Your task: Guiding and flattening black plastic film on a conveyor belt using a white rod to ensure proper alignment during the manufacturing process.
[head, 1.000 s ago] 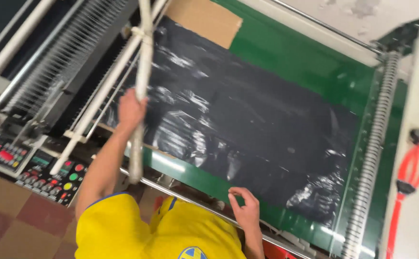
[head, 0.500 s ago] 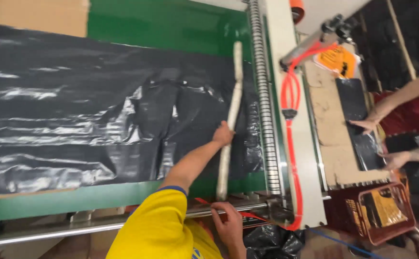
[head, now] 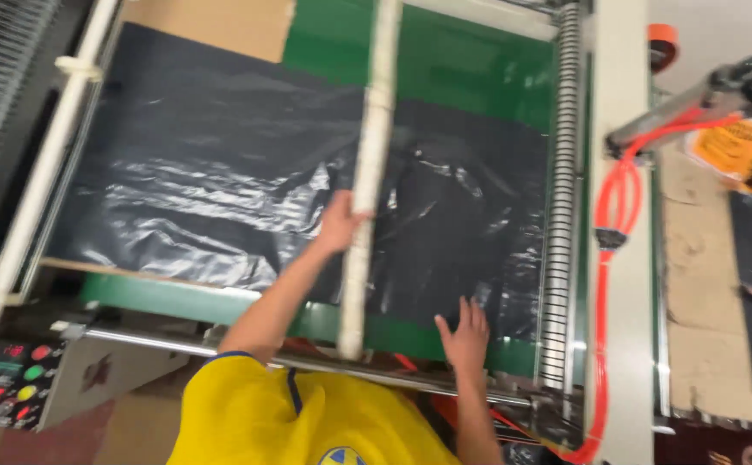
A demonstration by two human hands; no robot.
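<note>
A green machine bed is covered by black plastic sheeting, apparently spread flat for working. One long white rod is gripped by the left hand and laid across the sheet, seemingly to press it down. The right hand is spread open, flat on the film's near edge, steadying it. One orange hose is seen alongside.
</note>
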